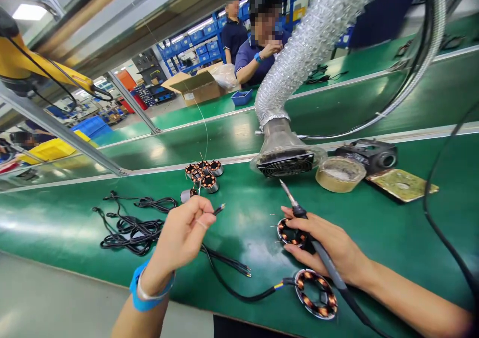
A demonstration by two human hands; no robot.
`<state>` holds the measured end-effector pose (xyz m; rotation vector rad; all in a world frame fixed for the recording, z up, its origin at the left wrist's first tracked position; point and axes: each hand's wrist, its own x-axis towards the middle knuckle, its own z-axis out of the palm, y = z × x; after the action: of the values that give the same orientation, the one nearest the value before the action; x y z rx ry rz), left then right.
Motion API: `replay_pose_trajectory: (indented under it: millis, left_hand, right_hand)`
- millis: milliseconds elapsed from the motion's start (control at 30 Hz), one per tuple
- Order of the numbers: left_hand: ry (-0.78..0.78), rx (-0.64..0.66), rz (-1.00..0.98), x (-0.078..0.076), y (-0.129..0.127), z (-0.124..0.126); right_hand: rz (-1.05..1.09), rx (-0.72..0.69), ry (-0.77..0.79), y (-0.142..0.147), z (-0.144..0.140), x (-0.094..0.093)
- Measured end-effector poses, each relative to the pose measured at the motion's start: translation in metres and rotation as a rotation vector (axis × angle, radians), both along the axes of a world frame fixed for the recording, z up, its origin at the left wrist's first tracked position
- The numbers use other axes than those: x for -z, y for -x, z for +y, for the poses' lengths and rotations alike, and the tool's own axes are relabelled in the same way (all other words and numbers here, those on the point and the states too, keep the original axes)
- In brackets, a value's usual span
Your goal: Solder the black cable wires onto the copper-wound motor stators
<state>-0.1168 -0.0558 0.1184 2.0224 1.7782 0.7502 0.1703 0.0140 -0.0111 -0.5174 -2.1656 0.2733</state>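
Note:
My left hand point(185, 236), with a blue wrist strap, is closed in a pinch on a black cable whose stripped tip point(219, 210) pokes out past the fingers. A soldering iron point(298, 210) lies in my right hand point(337, 246), its tip pointing up and away. The fingers of that same hand also rest around a small stator point(284, 234) with copper windings and thin wire ends. Below it, a larger copper-wound stator ring point(331, 303) lies on the bench, joined to a black cable point(258, 297). More stripped cable ends point(239, 265) lie between my hands.
A fume extractor hood point(286, 163) stands ahead, beside a tape roll point(339, 176), a solder stand point(368, 156) and a sponge plate point(402, 184). Several stators point(209, 183) sit at the bench's back edge. Coiled black cables point(130, 233) lie left. Two people work beyond.

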Motion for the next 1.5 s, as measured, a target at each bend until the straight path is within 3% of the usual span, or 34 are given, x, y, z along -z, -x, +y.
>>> replay_pose_trajectory:
  millis: [100, 167, 267, 433, 533, 700, 833, 1033, 1267, 1400, 1500]
  left_hand:
    - [0.091, 0.215, -0.066, -0.012, -0.026, -0.001]
    - [0.218, 0.323, -0.08, 0.0, -0.046, 0.008]
    - [0.315, 0.372, -0.116, 0.025, -0.066, 0.027]
    - [0.313, 0.451, -0.116, 0.042, -0.071, 0.036]
    - [0.185, 0.449, -0.124, 0.053, -0.07, 0.032]
    - [-0.033, 0.375, -0.257, 0.087, -0.073, 0.03]
    - [0.215, 0.197, -0.436, 0.099, -0.078, 0.023]
    - [0.226, 0.044, -0.698, 0.102, -0.08, 0.018]
    - [0.507, -0.175, -1.05, 0.103, -0.087, 0.018]
    - [0.564, -0.175, -0.883, 0.101, -0.073, 0.027]
    - [0.523, 0.04, -0.626, 0.101, -0.059, 0.033]
  right_hand:
    - [0.094, 0.019, 0.02, 0.003, -0.008, -0.015]
    - [0.217, 0.022, 0.109, 0.007, -0.017, -0.027]
    - [0.334, 0.034, 0.207, 0.014, -0.026, -0.04]
    - [0.354, 0.06, 0.166, 0.021, -0.023, -0.05]
    - [0.387, 0.005, 0.079, 0.026, -0.017, -0.056]
    - [0.431, 0.043, -0.014, 0.038, -0.012, -0.055]
    - [0.485, 0.097, 0.026, 0.047, -0.016, -0.049]
    - [0.492, 0.14, 0.171, 0.054, -0.028, -0.044]
    - [0.437, 0.136, 0.312, 0.058, -0.033, -0.037]
    - [0.374, 0.098, 0.198, 0.057, -0.029, -0.033]
    - [0.316, 0.126, 0.032, 0.054, -0.025, -0.034]
